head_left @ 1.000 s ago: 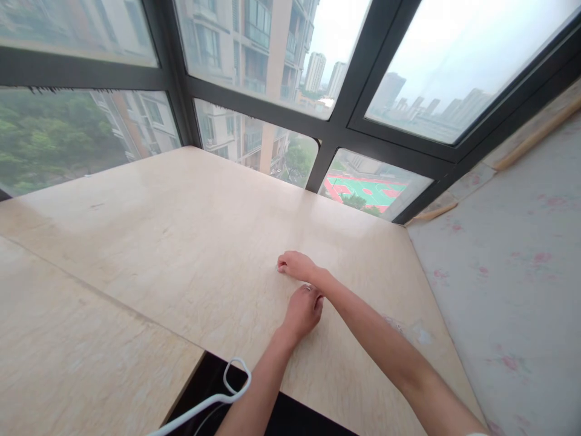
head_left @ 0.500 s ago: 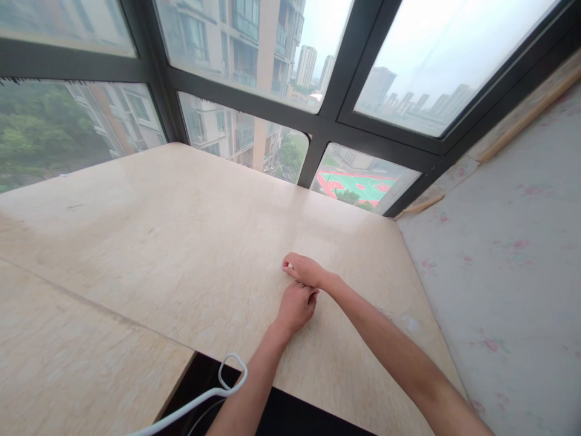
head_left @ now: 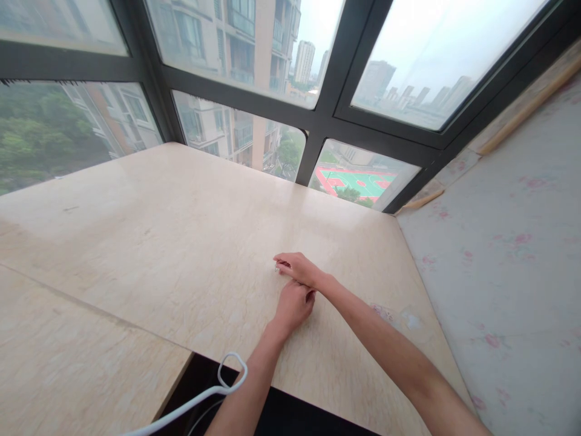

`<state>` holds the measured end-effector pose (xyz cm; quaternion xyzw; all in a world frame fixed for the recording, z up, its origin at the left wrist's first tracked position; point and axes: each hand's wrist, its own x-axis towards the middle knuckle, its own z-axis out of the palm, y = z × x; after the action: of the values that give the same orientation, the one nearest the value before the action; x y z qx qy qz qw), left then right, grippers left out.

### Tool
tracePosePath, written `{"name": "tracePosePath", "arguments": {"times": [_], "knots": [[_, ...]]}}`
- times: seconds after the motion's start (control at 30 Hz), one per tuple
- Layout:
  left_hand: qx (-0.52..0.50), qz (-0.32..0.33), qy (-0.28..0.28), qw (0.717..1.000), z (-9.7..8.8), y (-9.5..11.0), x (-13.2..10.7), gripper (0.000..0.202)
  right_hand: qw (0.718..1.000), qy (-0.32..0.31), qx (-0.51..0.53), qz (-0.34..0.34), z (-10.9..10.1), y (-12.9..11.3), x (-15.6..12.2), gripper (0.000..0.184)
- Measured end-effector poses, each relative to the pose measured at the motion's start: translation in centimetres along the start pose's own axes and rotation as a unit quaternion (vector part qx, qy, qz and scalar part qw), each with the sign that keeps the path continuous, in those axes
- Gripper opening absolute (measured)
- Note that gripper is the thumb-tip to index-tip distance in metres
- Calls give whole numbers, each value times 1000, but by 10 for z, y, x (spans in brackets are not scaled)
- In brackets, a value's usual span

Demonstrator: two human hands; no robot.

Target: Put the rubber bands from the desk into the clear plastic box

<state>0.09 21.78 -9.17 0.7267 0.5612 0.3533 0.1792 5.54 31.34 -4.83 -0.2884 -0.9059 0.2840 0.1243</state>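
Both hands rest on a wide beige stone sill (head_left: pixel 181 242) in front of a bay window. My right hand (head_left: pixel 297 268) lies farther out, its fingers curled in a pinch over something small and pale at the fingertips that I cannot make out. My left hand (head_left: pixel 293 306) sits just behind it, fingers curled under against the right wrist, with whatever it may hold hidden beneath the palm.
Dark window frames (head_left: pixel 318 130) close the sill at the back. A floral-patterned pale wall (head_left: pixel 508 266) bounds it on the right. A white cord loop (head_left: pixel 227 378) hangs over a dark gap (head_left: pixel 281 418) at the sill's near edge. A seam (head_left: pixel 91 309) crosses the left part.
Both hands stayed close together; the right hand's fingers have stretched slightly leftward along the sill. The view has shifted a little.
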Motion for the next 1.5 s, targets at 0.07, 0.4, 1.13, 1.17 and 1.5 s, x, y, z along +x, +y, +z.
{"name": "tracePosePath", "arguments": {"times": [0.07, 0.4, 1.13, 1.17, 1.5], "knots": [[8, -3, 0, 1000, 0, 0, 0, 17, 1000, 10, 3, -11, 3, 2, 2, 22], [6, -4, 6, 1000, 0, -1, 0, 18, 998, 56, 2, -26, 4, 4, 0, 22], [-46, 5, -29, 998, -4, -7, 6, 18, 926, 283, -46, 245, -91, 20, -245, 26], [-46, 5, -29, 999, -4, -7, 7, 19, 923, 278, -36, 265, -91, 19, -259, 25], [-53, -6, -14, 998, -7, -4, 8, 24, 922, 240, 5, 305, -75, 11, -306, 19]]}}
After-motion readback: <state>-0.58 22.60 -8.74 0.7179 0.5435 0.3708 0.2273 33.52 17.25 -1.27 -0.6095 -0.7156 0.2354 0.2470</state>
